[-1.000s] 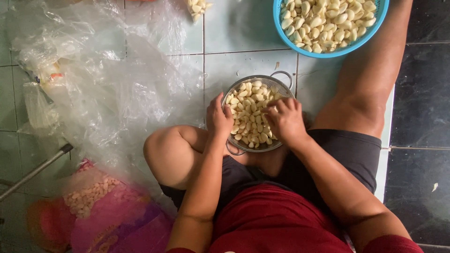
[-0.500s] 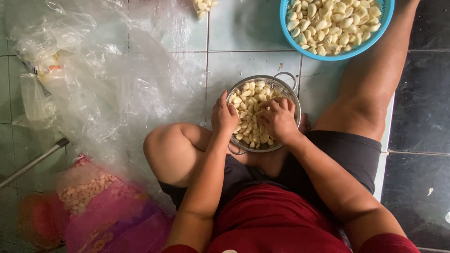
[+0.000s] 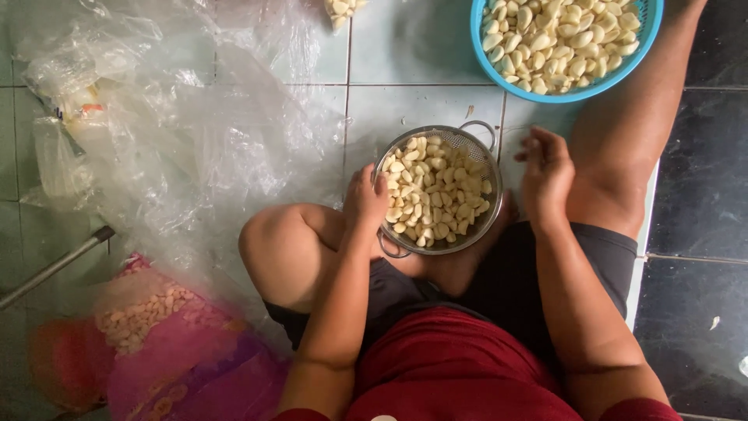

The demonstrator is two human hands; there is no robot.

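A round metal strainer (image 3: 489,204) full of peeled garlic cloves (image 3: 436,195) rests between my knees on the tiled floor. My left hand (image 3: 365,199) curls over its left rim, fingers touching the mesh edge. To the right of the strainer and apart from it, my right hand (image 3: 545,175) hovers with fingers spread and nothing in it, above my right leg. A blue plastic basket (image 3: 499,74) heaped with more peeled cloves stands at the top right, beside my right shin.
Crumpled clear plastic bags (image 3: 179,132) cover the floor at the left. A pink bag (image 3: 187,359) holding cloves lies at the lower left, with a metal rod (image 3: 54,267) beside it. A few cloves (image 3: 341,9) sit at the top edge. Dark tiles (image 3: 701,179) lie to the right.
My right hand has lifted out of the strainer and moved right, opening its fingers. My left hand has slid from the cloves to the strainer's left rim.
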